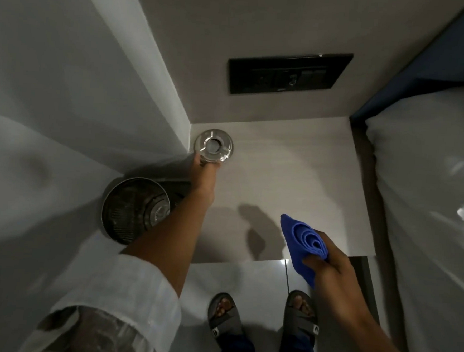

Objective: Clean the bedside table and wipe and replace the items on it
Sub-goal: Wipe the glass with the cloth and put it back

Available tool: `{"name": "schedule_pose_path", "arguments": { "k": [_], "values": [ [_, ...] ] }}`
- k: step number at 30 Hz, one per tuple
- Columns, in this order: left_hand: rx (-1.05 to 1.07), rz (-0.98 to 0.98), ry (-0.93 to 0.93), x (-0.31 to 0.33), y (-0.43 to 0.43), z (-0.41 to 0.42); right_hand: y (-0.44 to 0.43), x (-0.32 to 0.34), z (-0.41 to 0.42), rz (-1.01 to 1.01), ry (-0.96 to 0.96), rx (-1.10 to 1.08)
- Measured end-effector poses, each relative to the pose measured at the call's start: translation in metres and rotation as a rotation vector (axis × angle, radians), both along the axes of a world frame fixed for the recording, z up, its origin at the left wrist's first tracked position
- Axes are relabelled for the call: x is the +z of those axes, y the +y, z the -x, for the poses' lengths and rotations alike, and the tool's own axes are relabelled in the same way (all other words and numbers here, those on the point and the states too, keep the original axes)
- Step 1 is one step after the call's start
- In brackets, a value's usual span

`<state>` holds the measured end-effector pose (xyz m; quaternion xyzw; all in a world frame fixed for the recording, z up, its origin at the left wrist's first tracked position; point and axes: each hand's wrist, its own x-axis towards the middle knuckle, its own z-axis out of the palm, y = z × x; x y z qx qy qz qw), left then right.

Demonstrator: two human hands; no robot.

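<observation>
A round glass ashtray is at the far left corner of the pale bedside table, close to the wall. My left hand reaches out to it, fingers gripping its near rim. Whether the ashtray touches the tabletop I cannot tell. My right hand hovers over the table's front right edge, clutching a bunched blue cloth. The tabletop carries only the shadows of my arms.
A round metal waste bin stands on the floor left of the table, under my left arm. A black switch panel is on the wall behind. A white bed borders the right. My sandalled feet are on glossy tiles.
</observation>
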<state>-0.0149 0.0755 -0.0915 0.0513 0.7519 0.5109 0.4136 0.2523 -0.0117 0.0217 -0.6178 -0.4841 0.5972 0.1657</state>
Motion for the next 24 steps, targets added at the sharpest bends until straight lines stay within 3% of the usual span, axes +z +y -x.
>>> {"name": "schedule_pose_path", "arguments": {
  "k": [4, 8, 10, 15, 19, 24],
  "values": [
    [-0.138, 0.008, 0.084, 0.036, -0.021, -0.023, 0.003, 0.006, -0.010, 0.069, 0.086, -0.137],
    [-0.512, 0.023, -0.181, 0.088, -0.070, -0.095, 0.012, 0.024, -0.029, 0.275, 0.394, -0.432],
    [-0.649, -0.031, -0.241, 0.111, -0.088, -0.128, 0.014, 0.034, -0.044, 0.272, 0.496, -0.449],
    [-0.731, -0.140, -0.257, 0.144, -0.080, -0.197, 0.018, 0.058, -0.100, 0.218, 0.443, -0.500],
    [-0.948, -0.139, -0.060, 0.157, -0.053, -0.270, 0.023, 0.080, -0.160, 0.143, 0.373, -0.667],
    [-1.117, -0.304, 0.452, 0.183, -0.012, -0.368, 0.023, 0.101, -0.241, -0.109, 0.124, -0.997]
  ]
}}
